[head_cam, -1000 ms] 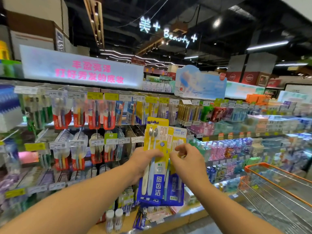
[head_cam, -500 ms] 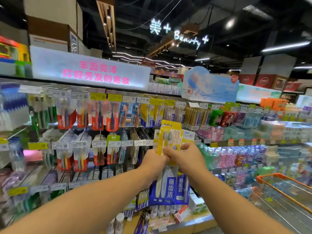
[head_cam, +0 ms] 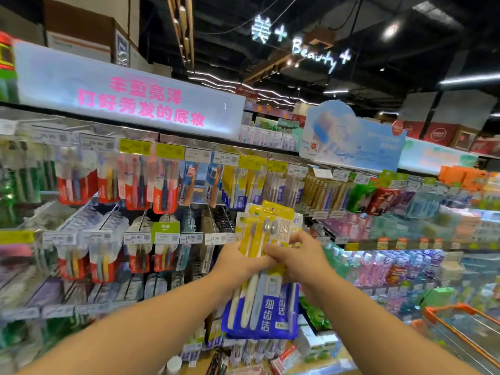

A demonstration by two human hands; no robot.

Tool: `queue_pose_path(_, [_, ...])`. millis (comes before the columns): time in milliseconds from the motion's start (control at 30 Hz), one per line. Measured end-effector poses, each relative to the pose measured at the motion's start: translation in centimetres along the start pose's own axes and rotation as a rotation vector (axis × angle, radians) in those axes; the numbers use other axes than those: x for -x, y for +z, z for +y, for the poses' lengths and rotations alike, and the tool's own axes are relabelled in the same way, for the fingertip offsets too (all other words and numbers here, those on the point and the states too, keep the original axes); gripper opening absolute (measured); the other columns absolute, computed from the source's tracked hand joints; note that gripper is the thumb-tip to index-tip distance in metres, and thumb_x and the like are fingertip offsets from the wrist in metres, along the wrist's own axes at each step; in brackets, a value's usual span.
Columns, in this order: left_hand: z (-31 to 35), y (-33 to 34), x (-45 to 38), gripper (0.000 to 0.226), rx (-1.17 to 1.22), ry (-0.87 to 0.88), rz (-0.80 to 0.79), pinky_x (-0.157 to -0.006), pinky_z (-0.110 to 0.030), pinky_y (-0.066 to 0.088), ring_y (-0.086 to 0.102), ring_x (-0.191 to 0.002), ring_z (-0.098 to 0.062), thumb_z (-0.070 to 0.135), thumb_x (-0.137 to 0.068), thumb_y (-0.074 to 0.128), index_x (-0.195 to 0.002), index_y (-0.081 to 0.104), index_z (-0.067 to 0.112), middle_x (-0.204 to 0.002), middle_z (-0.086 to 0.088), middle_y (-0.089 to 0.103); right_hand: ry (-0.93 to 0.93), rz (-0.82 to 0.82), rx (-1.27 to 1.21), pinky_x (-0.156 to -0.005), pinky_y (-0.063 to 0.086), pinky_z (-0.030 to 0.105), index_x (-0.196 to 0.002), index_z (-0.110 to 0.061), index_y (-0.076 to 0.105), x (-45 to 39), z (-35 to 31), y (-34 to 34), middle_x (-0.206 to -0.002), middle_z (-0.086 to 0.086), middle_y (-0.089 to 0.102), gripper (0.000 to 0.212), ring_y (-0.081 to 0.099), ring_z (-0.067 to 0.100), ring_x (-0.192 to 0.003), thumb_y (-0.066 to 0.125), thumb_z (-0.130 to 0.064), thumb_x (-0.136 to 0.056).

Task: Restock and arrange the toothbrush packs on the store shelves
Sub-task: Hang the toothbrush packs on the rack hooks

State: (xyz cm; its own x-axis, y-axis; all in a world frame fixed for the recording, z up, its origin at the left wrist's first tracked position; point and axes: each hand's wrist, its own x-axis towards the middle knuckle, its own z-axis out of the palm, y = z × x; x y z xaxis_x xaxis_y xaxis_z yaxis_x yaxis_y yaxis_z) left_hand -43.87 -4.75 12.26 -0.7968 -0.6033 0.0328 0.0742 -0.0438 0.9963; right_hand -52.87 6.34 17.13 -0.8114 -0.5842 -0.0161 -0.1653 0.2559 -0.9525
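Note:
I hold a small stack of yellow-and-blue toothbrush packs (head_cam: 263,307) upright in front of the shelving. My left hand (head_cam: 238,262) grips the stack at its middle from the left. My right hand (head_cam: 296,259) pinches the front pack from the right, fingers curled over its yellow upper part. Matching yellow-and-blue packs (head_cam: 238,186) hang on a top-row peg just above and left of the stack. The packs behind the front one are mostly hidden.
Pegs with red, orange and blue toothbrush packs (head_cam: 162,185) fill the shelf wall to the left, price tags (head_cam: 136,237) on each peg end. Mouthwash bottles (head_cam: 378,269) line the shelves to the right. An orange-rimmed shopping cart (head_cam: 460,328) stands at the lower right.
Both hands have drawn closer together on the stack and lifted it slightly toward the shelf. The view has shifted nearer to the pegs.

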Motion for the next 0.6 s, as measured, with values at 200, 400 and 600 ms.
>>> queue_pose_path(200, [-2.1, -2.5, -4.9, 0.050, 0.063, -0.069, 0.029, -0.096, -0.053, 0.060, 0.079, -0.097, -0.030, 0.027, -0.074, 0.091, -0.118, 0.073, 0.011, -0.104, -0.009, 0.082, 0.033, -0.073, -0.028, -0.070, 0.064, 0.056, -0.109, -0.009, 0.061, -6.7, 1.4, 1.4, -0.100, 0.017, 0.075, 0.034, 0.076, 0.038, -0.086, 0.081, -0.015, -0.082])
queue_pose_path(400, [-3.7, -5.7, -8.9, 0.029, 0.012, -0.101, 0.184, -0.094, -0.052, 0.060, 0.080, -0.092, -0.027, 0.027, -0.084, 0.084, -0.109, 0.075, 0.016, -0.096, -0.006, 0.083, 0.065, -0.076, -0.010, -0.087, 0.058, 0.057, -0.106, -0.012, 0.059, -12.9, 1.4, 0.0, -0.112, 0.017, 0.070, 0.025, 0.069, 0.037, -0.101, 0.072, -0.004, -0.086])
queue_pose_path(600, [-3.9, -8.1, -10.9, 0.036, 0.010, -0.111, 0.237, -0.094, -0.054, 0.060, 0.080, -0.093, -0.033, 0.026, -0.084, 0.083, -0.114, 0.072, 0.010, -0.100, -0.011, 0.082, 0.044, -0.030, -0.108, -0.094, 0.056, 0.054, -0.102, -0.009, 0.063, -16.5, 1.3, -1.1, -0.112, 0.017, 0.069, 0.023, 0.066, 0.037, -0.103, 0.059, 0.008, -0.087])
